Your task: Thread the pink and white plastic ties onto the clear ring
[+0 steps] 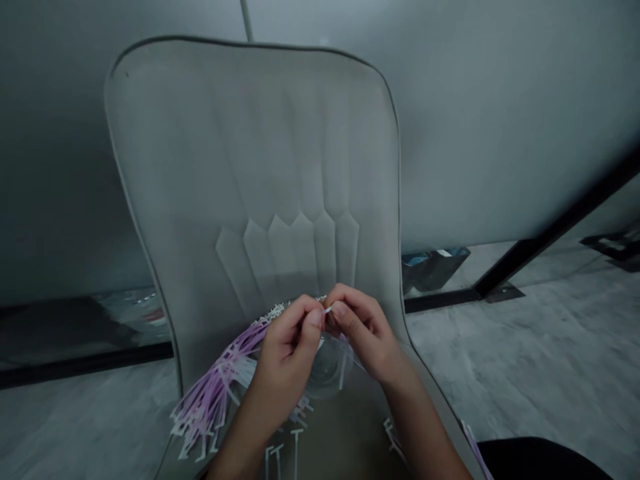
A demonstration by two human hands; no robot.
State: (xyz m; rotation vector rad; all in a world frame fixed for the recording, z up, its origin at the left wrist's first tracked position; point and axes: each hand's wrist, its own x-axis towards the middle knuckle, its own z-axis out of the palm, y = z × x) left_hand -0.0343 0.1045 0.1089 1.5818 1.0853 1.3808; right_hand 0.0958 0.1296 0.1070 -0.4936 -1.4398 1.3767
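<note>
In the head view my left hand [290, 350] and my right hand [367, 333] meet above the chair seat, thumbs and forefingers pinched together. A small white piece [327, 310] shows between the fingertips of both hands; its kind is too small to tell. Behind and left of my left hand lies a bundle of thin purple strips with white bent ends [215, 383]. Below my fingers stands a clear round plastic container [325, 373], partly hidden by my hands. Loose white T-ended sticks [296, 447] lie on the seat near my left forearm.
The grey padded chair back [260, 147] rises in front of my hands. More strips [393, 437] lie beside my right forearm. Behind the chair are a pale panel [480, 120], a black slanted leg [545, 237] and a dark box [435, 268] on the floor.
</note>
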